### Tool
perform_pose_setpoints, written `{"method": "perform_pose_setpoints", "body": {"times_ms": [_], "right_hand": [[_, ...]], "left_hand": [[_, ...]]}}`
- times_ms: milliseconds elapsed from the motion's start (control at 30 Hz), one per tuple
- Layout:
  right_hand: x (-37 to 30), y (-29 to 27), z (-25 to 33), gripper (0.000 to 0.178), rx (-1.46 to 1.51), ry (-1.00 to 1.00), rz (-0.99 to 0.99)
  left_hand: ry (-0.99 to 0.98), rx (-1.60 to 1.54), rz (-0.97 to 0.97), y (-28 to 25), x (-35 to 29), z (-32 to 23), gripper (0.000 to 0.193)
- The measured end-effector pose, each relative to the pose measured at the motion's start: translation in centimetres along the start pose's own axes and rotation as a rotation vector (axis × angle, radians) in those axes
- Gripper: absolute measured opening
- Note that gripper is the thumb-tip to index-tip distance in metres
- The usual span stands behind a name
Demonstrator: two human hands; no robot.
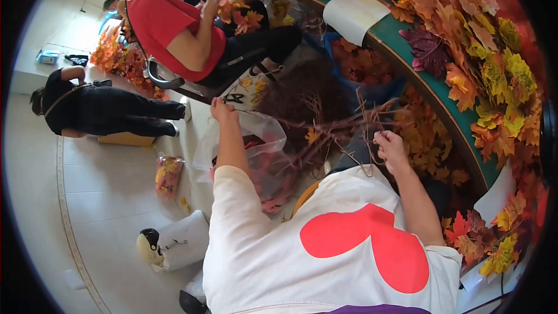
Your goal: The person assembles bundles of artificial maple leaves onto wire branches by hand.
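Observation:
A loose bunch of thin brown stems (349, 126) stretches across my lap, its twigs branching and tangled. My right hand (390, 148) is closed on the bunch at its right end. Farther out to the left, my left hand (224, 109) is raised with its fingers pinched together, apparently on the thin end of a stem that runs back toward the bunch. Beneath the stems, a clear plastic bag (268, 134) holds red and pink pieces. Dark pliers or scissors (233, 98) show just beyond my left hand.
A curved green table (401, 46) at the right bears heaps of autumn-coloured artificial leaves (453, 17). Under it, a blue bag (349, 81) holds more leaves. A person in a red shirt (174, 35) sits ahead; another in black (110, 104) stands left. A white roll (183, 241) lies on the floor.

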State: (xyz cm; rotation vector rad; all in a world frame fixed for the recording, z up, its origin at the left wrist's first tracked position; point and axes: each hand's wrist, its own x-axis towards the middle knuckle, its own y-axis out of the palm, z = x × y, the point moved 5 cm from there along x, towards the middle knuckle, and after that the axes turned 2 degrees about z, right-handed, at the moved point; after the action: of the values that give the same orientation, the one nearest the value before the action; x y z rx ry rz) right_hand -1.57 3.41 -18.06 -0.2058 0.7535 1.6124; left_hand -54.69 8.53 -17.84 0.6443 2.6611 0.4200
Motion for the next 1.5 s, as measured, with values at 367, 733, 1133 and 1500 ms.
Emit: {"method": "perform_pose_setpoints", "body": {"times_ms": [367, 733, 1133, 1500], "right_hand": [[-4.0, -0.5, 6.2, 0.017, -0.277, -0.293, -0.063], [-12.9, -1.2, 9.7, 0.012, -0.629, -0.613, -0.138], [-18.3, -7.3, 9.6, 0.028, 0.462, -0.579, 0.459], [-26.2, -19.0, 18.3, 0.02, -0.541, -0.806, -1.047]], "left_hand": [[0.243, 0.641, 0.143, 1.4, 5.2, 2.9, 0.037], [-0.826, 0.356, 1.422, 18.7, -38.5, 10.6, 0.039], [-0.737, -0.322, 2.139, 23.8, -54.8, 8.1, 0.017], [-0.844, -0.134, 1.942, 28.0, -58.6, 6.5, 0.011]]}}
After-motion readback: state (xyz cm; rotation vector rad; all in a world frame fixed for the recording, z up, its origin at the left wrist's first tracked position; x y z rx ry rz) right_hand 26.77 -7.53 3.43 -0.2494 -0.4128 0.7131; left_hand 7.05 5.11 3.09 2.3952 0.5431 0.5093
